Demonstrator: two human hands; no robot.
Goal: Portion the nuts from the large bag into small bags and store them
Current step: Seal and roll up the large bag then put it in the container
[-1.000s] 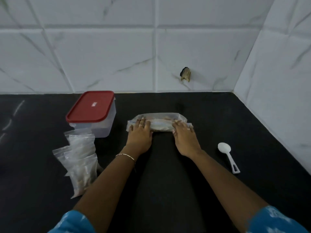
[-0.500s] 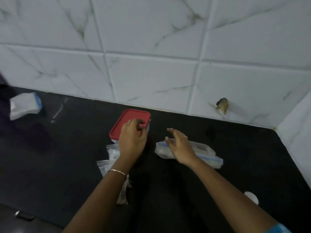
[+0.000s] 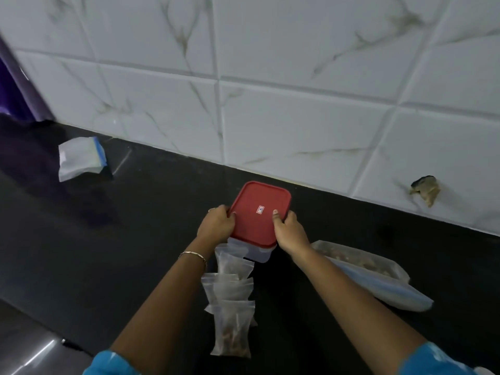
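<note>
A clear plastic container with a red lid (image 3: 257,212) stands on the black counter near the wall. My left hand (image 3: 216,224) grips the lid's left edge and my right hand (image 3: 289,231) grips its right edge, thumb on top. Several small clear bags of nuts (image 3: 231,301) lie in a row just in front of the container, between my forearms. The large bag of nuts (image 3: 378,277), rolled up, lies flat to the right of my right forearm.
A stack of empty zip bags (image 3: 79,158) lies at the far left by the wall. The white tiled wall has a broken hole (image 3: 424,189) at the right. The counter's front edge (image 3: 40,328) runs along the lower left.
Both hands left the large bag, which was rolled up under them a second ago. They moved left onto the red-lidded container. My view swung left, and the white spoon went out of sight.
</note>
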